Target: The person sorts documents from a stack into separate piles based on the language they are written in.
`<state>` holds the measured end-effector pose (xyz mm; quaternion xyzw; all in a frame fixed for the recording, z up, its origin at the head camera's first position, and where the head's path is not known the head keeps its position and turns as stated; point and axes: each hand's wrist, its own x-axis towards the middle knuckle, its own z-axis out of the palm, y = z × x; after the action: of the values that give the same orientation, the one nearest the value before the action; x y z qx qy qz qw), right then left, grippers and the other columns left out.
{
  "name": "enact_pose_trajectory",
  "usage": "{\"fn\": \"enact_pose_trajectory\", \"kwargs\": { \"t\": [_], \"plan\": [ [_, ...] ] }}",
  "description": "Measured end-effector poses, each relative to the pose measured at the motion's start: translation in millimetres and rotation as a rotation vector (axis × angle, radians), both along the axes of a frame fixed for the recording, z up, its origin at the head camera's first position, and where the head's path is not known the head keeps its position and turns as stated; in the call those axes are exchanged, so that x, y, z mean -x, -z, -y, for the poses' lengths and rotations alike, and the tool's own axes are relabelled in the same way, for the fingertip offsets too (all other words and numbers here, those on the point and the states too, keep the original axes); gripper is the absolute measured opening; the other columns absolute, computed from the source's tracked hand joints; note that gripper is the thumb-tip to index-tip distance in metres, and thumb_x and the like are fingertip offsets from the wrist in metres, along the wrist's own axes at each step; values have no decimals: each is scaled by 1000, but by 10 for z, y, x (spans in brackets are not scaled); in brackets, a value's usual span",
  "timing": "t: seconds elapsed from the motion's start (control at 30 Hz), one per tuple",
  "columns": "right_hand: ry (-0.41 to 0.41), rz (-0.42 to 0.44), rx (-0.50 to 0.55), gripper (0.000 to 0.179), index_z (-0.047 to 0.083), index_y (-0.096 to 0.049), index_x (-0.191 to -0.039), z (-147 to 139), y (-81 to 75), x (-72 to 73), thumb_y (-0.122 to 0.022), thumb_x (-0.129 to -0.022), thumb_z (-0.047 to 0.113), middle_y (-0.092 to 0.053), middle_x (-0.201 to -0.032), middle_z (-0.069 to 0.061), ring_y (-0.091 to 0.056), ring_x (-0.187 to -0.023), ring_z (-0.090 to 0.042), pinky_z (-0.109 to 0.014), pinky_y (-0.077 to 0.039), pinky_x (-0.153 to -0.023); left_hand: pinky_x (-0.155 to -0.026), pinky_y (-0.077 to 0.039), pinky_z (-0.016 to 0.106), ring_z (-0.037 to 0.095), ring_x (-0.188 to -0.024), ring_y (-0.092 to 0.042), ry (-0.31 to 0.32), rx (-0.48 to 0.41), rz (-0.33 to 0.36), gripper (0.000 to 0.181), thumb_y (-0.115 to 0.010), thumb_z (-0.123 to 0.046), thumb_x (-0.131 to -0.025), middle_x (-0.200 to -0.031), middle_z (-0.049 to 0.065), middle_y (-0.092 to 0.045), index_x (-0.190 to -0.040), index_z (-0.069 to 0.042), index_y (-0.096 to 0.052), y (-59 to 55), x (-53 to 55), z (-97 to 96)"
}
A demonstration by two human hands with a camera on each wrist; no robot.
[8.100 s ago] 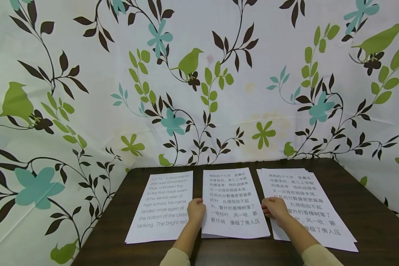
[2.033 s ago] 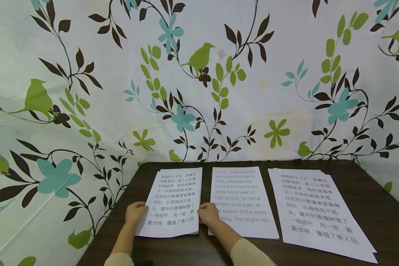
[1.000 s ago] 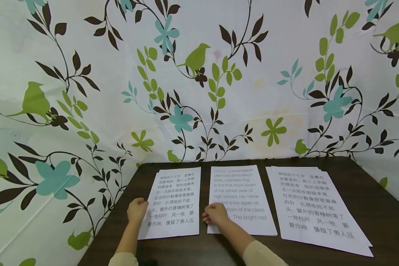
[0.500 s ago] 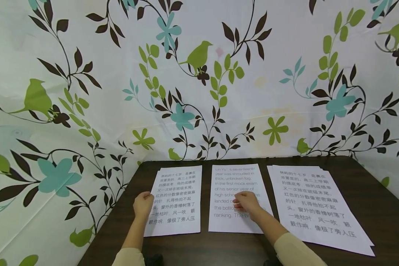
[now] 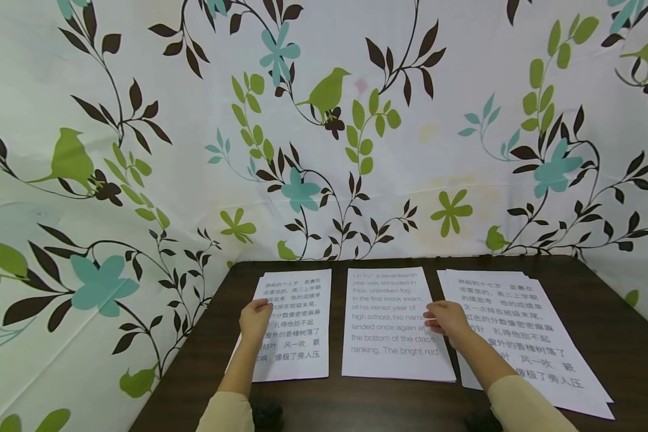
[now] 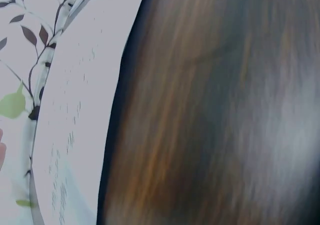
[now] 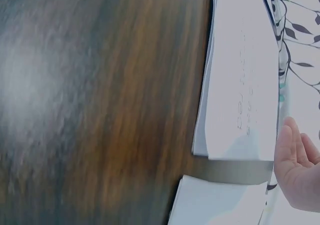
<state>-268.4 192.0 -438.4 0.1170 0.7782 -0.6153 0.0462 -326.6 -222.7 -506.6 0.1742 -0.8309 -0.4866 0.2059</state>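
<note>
Although the middle stack (image 5: 383,309) on the desk (image 5: 367,405) looks nearly even, the left stack (image 5: 302,324) and right stack (image 5: 524,336) show stepped edges; squaring seems partly done.
Left hand (image 5: 255,319) and right hand (image 5: 449,323) hover, loosely bent, apparently gripping nothing.

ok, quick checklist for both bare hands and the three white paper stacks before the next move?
1. Right rectangular white paper stack, Chinese-printed, squared: not ok, sheets fanned.
2. Left rectangular white paper stack, Chinese-printed, squared: not ok, lower sheet peeks out at far-left corner.
3. Middle rectangular white paper stack, English-printed, apart from both neighbours: ok, dark brown wood-grain table shows between.
4. Bare right hand empty: ok, nothing visible in its fingers.
5. Bare left hand clear of left stack: cannot tell, fingertips largely hidden.
</note>
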Motion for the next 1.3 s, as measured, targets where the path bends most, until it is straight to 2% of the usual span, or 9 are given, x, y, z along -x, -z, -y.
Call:
{"fn": "enact_pose_trajectory", "kwargs": {
  "t": [0.03,0.17,0.23,0.33,0.4,0.5,0.77,1.07,1.3],
  "plan": [
    [1,0,-1,39,-16,-41,-114,-26,0,-7,-40,-87,13,-56,-89,-18,-58,-67,-16,-27,-48,-62,-61,-45,29,16,-69,-56,0,-12,-8,21,-58,-25,-80,-85,2,-61,-97,-13,-60,122,95,2],
    [15,17,11,40,-16,-39,-115,-116,27,-30,-40,-88,13,-56,-88,-18,-57,-65,-16,-26,-48,-62,-63,-46,31,20,-73,-57,104,-94,-23,28,-58,-22,-80,-89,9,-60,-103,-7,-58,114,101,-213],
    [26,20,9,41,-16,-38,-116,-150,40,-43,-39,-87,13,-56,-88,-18,-57,-66,-16,-26,-48,-62,-56,-46,30,21,-76,-57,160,-122,-12,32,-57,-20,-80,-91,11,-59,-106,-3,-56,-42,-15,-381],
    [59,35,2,41,-15,-39,-116,-180,54,-54,-40,-87,13,-55,-89,-18,-57,-64,-14,-27,-48,-63,-62,-47,33,29,-83,-56,243,-174,0,35,-53,-16,-82,-95,18,-57,-110,6,-51,-367,-261,-654],
    [79,48,-3,41,-15,-39,-116,-195,62,-61,-40,-87,13,-55,-88,-18,-56,-63,-12,-27,-48,-63,-67,-48,36,33,-88,-55,269,-208,35,35,-51,-13,-82,-98,20,-56,-111,8,-49,-595,-424,-838],
    [108,75,-4,39,-15,-39,-115,-212,75,-74,-41,-87,12,-56,-87,-18,-56,-62,-12,-27,-49,-62,-76,-44,40,35,-91,-53,322,-238,47,35,-49,-10,-83,-100,23,-55,-111,11,-48,-695,-526,-994],
    [111,94,-13,40,-15,-39,-115,-261,100,-92,-41,-86,13,-55,-85,-16,-56,-66,-15,-24,-47,-58,-69,-47,34,28,-83,-57,328,-195,73,33,-53,-10,-79,-91,16,-59,-107,9,-52,-595,-523,-1230],
    [104,87,-40,45,-16,-37,-116,-244,123,-111,-43,-85,15,-51,-96,-21,-52,-81,-25,-29,-48,-66,-65,-46,36,27,-77,-57,408,-71,97,31,-54,-8,-76,-85,14,-60,-102,10,-55,-508,-561,-1435],
    [107,121,-19,44,-13,-40,-117,-185,131,-114,-44,-85,17,-51,-102,-21,-53,-87,-27,-26,-47,-66,-66,-46,36,28,-79,-57,461,-49,141,34,-55,-9,-77,-87,14,-60,-104,10,-53,-439,-585,-1492]
  ]
}}
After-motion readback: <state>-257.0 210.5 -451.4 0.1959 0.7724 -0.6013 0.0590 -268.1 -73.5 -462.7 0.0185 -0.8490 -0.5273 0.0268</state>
